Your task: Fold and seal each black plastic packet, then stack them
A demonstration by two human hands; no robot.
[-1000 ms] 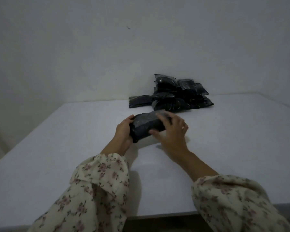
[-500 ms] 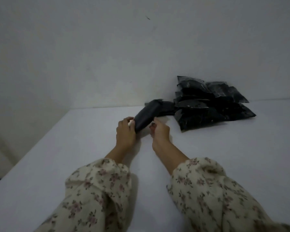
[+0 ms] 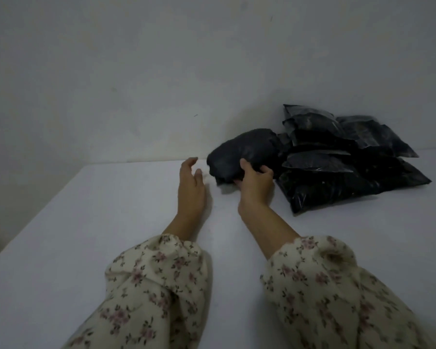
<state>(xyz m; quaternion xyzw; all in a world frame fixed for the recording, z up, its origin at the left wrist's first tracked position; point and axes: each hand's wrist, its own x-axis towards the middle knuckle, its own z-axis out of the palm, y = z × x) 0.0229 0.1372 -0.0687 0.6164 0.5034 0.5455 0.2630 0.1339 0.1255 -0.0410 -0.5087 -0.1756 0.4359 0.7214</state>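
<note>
A folded black plastic packet (image 3: 244,152) lies at the far side of the white table (image 3: 86,235), against the left of a pile of black packets (image 3: 342,159). My right hand (image 3: 256,183) grips the folded packet's near edge, thumb on top and fingers under it. Just left of the packet, my left hand (image 3: 190,185) hovers with relaxed fingers and holds nothing.
The pile of several shiny black packets leans against the grey wall (image 3: 161,71) at the back right. The table's left edge (image 3: 30,222) runs diagonally toward me. Floral sleeves cover both forearms in the foreground.
The folded packet moved away from me to the pile's left side. My left hand let go of it and opened. My right hand still holds it.
</note>
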